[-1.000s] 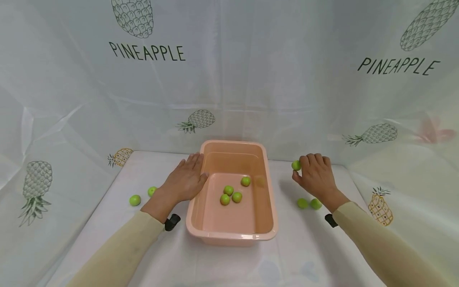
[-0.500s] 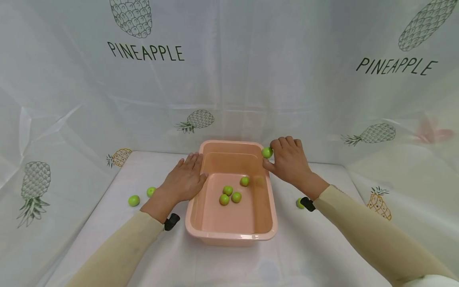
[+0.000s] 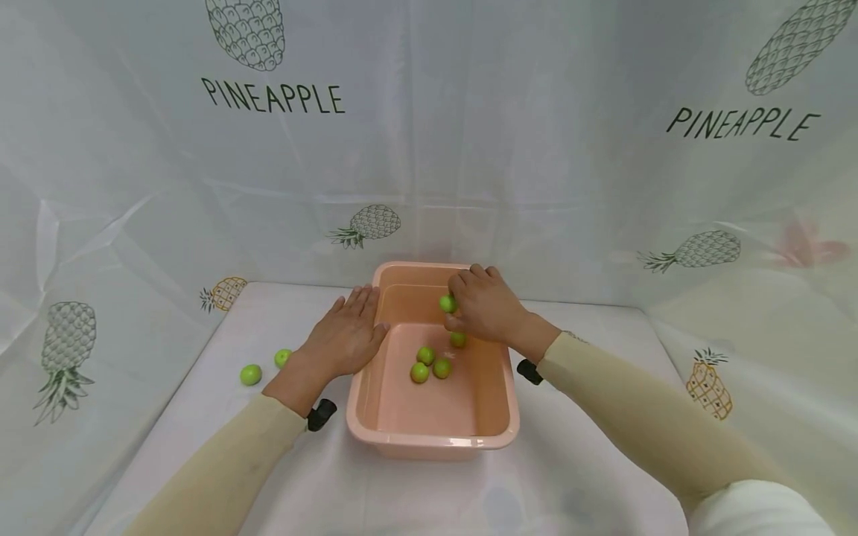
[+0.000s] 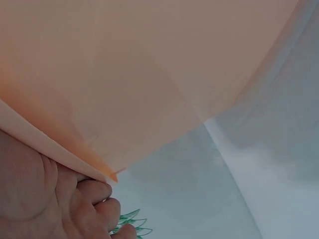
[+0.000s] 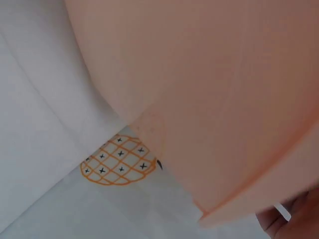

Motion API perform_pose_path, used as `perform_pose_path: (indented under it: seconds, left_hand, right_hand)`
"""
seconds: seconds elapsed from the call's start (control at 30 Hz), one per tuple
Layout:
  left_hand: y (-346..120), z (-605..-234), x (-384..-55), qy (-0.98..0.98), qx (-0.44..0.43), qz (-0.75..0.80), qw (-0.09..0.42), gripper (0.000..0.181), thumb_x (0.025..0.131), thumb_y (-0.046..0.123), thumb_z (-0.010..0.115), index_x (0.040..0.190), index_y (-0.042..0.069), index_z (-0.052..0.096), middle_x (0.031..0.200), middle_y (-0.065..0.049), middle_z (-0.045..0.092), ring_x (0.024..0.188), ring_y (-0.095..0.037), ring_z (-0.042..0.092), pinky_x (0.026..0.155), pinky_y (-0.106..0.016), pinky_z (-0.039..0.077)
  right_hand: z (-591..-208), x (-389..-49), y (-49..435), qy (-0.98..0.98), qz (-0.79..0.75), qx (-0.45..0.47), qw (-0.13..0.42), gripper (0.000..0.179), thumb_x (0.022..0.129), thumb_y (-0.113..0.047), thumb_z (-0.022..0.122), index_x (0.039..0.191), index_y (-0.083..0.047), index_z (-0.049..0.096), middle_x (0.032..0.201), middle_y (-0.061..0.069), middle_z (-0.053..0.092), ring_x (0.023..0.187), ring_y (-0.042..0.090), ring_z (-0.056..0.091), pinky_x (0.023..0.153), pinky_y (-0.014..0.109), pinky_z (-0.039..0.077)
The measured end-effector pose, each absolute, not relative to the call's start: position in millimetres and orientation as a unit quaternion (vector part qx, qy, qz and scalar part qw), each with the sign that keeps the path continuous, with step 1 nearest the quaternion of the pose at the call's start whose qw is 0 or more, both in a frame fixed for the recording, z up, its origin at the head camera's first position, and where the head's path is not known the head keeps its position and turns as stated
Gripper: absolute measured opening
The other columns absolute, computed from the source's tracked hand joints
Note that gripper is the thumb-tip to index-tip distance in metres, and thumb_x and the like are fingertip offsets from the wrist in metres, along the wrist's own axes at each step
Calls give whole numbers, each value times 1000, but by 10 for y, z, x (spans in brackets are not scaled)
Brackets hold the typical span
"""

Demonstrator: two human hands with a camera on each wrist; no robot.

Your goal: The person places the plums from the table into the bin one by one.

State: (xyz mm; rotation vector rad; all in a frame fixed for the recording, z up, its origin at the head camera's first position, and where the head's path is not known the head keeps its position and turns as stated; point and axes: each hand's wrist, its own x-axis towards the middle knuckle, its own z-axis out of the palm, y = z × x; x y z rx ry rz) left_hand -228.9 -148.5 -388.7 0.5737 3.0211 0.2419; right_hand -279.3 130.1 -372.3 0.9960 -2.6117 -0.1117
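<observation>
In the head view, a pink plastic basin [image 3: 432, 441] stands on the table, with several small round green fruits [image 3: 419, 372] on its floor. My right hand [image 3: 485, 307] is over the basin's far right part and pinches another small green fruit [image 3: 447, 304] between thumb and fingers. On the left rim rests my left hand [image 3: 345, 335], palm down with its fingers extended. The left wrist view has this hand's fingers [image 4: 107, 209] at the rim beside the basin wall. Only a bit of the right hand [image 5: 294, 219] shows in the right wrist view, past the basin wall.
Two green fruits [image 3: 251, 374] lie on the white-covered table [image 3: 596, 447] left of the left forearm. A white curtain [image 3: 536, 149] printed with pineapples hangs behind and at the sides. Black wrist straps [image 3: 322, 415] are worn on both arms.
My right hand has carried the green fruit leftward from the table's right side, across the rim, to over the basin. The left hand has stayed on the rim.
</observation>
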Motion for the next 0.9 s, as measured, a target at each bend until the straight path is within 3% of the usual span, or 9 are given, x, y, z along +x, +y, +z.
perform_pose_path:
  seconds: [0.3, 0.57, 0.9]
  left_hand:
    - [-1474, -3888, -2287, 979, 185, 84, 29, 73, 114, 40, 35, 165, -7, 17, 174, -25, 17, 163, -41, 15, 131, -57, 19]
    - [-1471, -3885, -2286, 979, 186, 85, 28, 73, 114, 41, 35, 165, -7, 17, 174, -25, 18, 162, -41, 16, 131, -57, 20]
    - [-1482, -3902, -2291, 978, 183, 91, 27, 73, 114, 41, 35, 165, -7, 16, 174, -25, 17, 162, -41, 16, 131, -57, 20]
  right_hand:
    - [-3854, -2870, 1152, -924, -113, 353, 96, 45, 94, -49, 73, 107, -7, 62, 99, 6, 63, 101, 27, 56, 97, 48, 46]
    - [-3963, -2898, 1091, -920, -165, 352, 56, 45, 98, -50, 68, 118, -10, 63, 107, 5, 65, 106, 26, 54, 91, 44, 40]
    - [-4014, -2876, 1056, -904, -221, 359, 77, 37, 101, -46, 66, 115, -12, 64, 102, 3, 64, 94, 23, 52, 80, 40, 37]
